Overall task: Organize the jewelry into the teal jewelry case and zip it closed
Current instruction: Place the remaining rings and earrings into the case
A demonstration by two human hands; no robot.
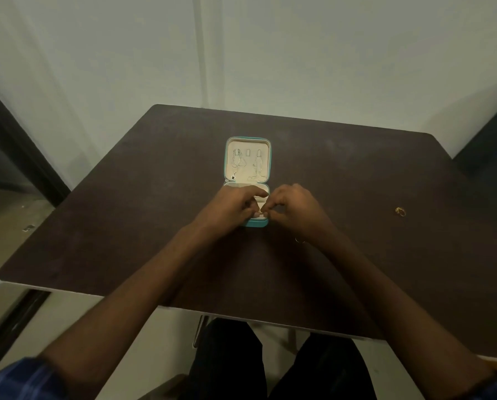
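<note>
The teal jewelry case (247, 140) lies open in the middle of the dark table, lid flat at the back. Two thin necklaces (236, 163) hang inside the cream lid. Over the case's near tray, my left hand (232, 207) and my right hand (294, 206) meet, fingertips pinched together on a small gold piece (260, 211); what kind of piece it is I cannot tell. My hands hide most of the tray. A gold ring (400, 211) lies far right on the table. Another thin ring (299, 240) lies beside my right wrist.
The dark brown table (126, 226) stands against a pale wall. Its near edge runs above my lap and dark trousers. To the left the floor drops away beside a dark door frame.
</note>
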